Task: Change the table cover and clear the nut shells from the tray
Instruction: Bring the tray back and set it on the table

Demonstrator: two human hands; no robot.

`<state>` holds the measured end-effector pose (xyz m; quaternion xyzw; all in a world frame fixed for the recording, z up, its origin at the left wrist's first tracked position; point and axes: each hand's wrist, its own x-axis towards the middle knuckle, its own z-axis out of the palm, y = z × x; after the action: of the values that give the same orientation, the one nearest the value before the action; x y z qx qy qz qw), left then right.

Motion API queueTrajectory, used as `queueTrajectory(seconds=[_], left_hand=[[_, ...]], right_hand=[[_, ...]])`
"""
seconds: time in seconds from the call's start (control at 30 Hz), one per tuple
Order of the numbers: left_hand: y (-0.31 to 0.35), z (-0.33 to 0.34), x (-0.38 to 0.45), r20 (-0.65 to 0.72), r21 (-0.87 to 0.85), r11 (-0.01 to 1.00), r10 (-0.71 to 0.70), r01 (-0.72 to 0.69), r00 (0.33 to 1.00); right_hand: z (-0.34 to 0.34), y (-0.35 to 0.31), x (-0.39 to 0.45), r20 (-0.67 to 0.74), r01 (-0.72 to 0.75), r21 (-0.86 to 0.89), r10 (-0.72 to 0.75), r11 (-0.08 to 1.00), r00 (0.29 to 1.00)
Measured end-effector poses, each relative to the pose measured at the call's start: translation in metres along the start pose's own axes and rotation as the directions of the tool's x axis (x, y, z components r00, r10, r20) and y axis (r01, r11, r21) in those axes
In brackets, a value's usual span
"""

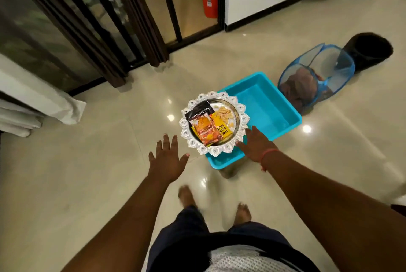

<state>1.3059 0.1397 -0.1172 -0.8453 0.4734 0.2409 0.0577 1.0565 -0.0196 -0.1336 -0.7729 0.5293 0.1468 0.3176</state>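
An ornate silver tray sits over the near corner of a blue plastic tub on the floor. Snack packets lie in the tray, with a pile of pale nut shells beside them. My right hand touches the tray's near right rim with its fingers extended. My left hand hovers with fingers spread just left of the tray, apart from it. No table or table cover is in view.
A blue mesh basket holding brown cloth lies beside the tub, with a dark bin behind it. A red bucket stands beyond the dark-framed glass doors. White fabric hangs at the left. My bare feet stand on glossy tiles.
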Motion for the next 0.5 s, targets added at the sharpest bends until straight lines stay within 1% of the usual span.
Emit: queueTrajectory(seconds=[0.1, 0.17, 0.23, 0.33, 0.43, 0.5], left_hand=[[0.002, -0.009, 0.063, 0.078, 0.033, 0.998, 0.047, -0.050, 0.996], [0.005, -0.014, 0.102, 0.122, -0.029, 0.998, 0.061, -0.058, 0.991], [0.009, -0.018, 0.141, 0.169, -0.129, 0.991, 0.065, -0.043, 0.983], [0.009, -0.022, 0.185, 0.229, -0.260, 0.965, 0.027, 0.034, 0.973], [0.008, -0.024, 0.220, 0.307, -0.334, 0.933, -0.028, 0.135, 0.951], [0.006, -0.025, 0.235, 0.349, -0.372, 0.909, -0.054, 0.191, 0.936]], right_hand=[[0.002, 0.006, 0.031, 0.062, -0.053, 0.108, 0.047, 0.993, 0.997], [0.007, 0.008, 0.046, 0.087, -0.123, 0.215, 0.107, 0.969, 0.991], [0.011, 0.005, 0.058, 0.087, -0.224, 0.352, 0.207, 0.909, 0.974], [0.021, -0.005, 0.069, 0.094, -0.302, 0.502, 0.296, 0.811, 0.951], [0.031, -0.015, 0.082, 0.169, -0.411, 0.570, 0.388, 0.711, 0.906], [0.039, -0.020, 0.089, 0.169, -0.429, 0.633, 0.426, 0.645, 0.889]])
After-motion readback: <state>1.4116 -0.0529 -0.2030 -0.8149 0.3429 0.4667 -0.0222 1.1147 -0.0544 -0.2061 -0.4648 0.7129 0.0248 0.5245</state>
